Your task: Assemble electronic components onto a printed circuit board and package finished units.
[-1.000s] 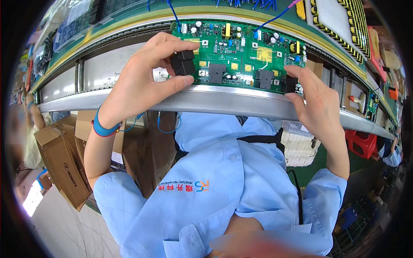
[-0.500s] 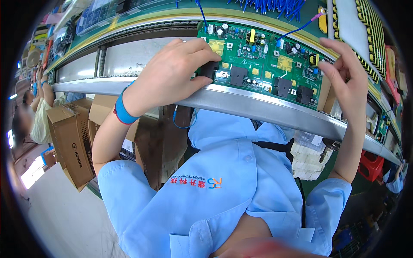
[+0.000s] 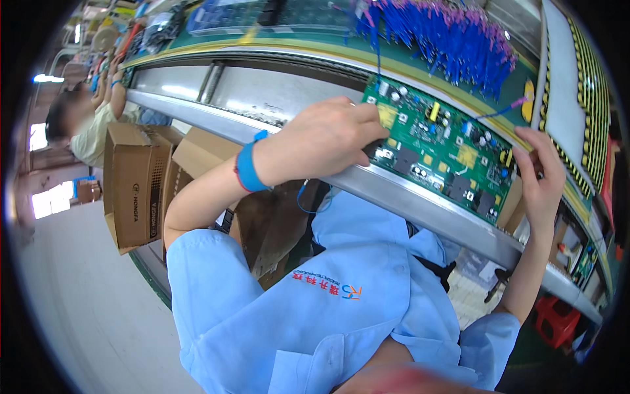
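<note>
A long green circuit board [image 3: 430, 141] lies across the metal rails in front of me. It carries black block-shaped relays, small capacitors and yellow patches, with blue wires at its far edge. My left hand [image 3: 328, 136] is over the board's left end, thumb and fingers closed around a black block-shaped relay [image 3: 374, 147]; the hand hides most of that relay and that corner. At the board's right end, my right hand [image 3: 543, 174] has thumb and index finger apart, nothing visible between them. The fingertips are close to a yellow-and-black transformer [image 3: 506, 157].
A near metal rail [image 3: 420, 200] runs between the board and my body. Beyond the far rail lies a bundle of blue wires [image 3: 440, 46]. Cardboard boxes [image 3: 134, 190] stand at left, where another person [image 3: 85, 128] works. A red stool [image 3: 556, 322] is at lower right.
My view has shifted, so the board sits lower and further right in the picture. My left hand still grips the black relay. The gap between my right thumb and index finger looks narrower.
</note>
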`<state>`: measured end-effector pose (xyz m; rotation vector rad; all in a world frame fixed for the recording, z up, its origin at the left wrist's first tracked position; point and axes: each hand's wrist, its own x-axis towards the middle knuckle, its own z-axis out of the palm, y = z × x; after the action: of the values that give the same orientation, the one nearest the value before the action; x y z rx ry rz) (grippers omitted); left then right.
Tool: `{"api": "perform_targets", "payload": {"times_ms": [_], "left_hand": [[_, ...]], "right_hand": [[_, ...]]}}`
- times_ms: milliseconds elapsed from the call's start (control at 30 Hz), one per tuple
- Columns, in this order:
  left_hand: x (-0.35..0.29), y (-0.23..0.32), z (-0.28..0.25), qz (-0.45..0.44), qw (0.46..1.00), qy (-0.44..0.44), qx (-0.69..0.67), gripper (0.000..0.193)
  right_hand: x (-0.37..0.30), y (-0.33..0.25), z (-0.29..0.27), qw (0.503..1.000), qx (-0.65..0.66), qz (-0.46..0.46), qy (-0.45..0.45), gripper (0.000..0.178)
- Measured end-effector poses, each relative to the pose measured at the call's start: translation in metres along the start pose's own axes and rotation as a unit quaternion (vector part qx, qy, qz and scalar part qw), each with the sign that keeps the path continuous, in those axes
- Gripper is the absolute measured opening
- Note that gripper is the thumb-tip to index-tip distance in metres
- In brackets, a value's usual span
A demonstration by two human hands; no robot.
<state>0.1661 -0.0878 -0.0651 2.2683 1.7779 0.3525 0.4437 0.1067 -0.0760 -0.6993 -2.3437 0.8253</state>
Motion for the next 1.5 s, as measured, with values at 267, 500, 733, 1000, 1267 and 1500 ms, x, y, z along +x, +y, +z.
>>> {"api": "perform_targets", "payload": {"times_ms": [267, 500, 733, 1000, 1267, 1500], "left_hand": [[-0.004, -0.001, 0.004, 0.022, 1.0, 0.008, -0.002, 0.044], [-0.002, -0.007, 0.003, 0.003, 0.999, -0.005, -0.036, 0.043], [-0.004, -0.005, 0.008, -0.022, 1.0, 0.014, -0.01, 0.046], [-0.003, 0.017, -0.05, 0.022, 0.968, 0.184, -0.171, 0.033], [-0.039, 0.072, -0.089, 0.002, 0.895, 0.417, -0.16, 0.037], [-0.111, 0.109, -0.134, 0.152, 0.904, 0.234, -0.325, 0.044]], "right_hand": [[-0.002, -0.002, 0.004, 1.0, -0.014, 0.001, -0.021, 0.021], [0.001, -0.002, 0.006, 0.999, -0.021, -0.01, -0.028, 0.02], [-0.004, 0.001, 0.006, 1.0, -0.016, -0.016, -0.02, 0.019], [-0.001, -0.009, 0.012, 0.999, -0.022, -0.038, -0.025, 0.016], [0.017, -0.046, 0.058, 0.96, -0.079, -0.245, -0.113, 0.022], [0.029, -0.091, 0.116, 0.918, -0.11, -0.294, -0.243, 0.023]]}}
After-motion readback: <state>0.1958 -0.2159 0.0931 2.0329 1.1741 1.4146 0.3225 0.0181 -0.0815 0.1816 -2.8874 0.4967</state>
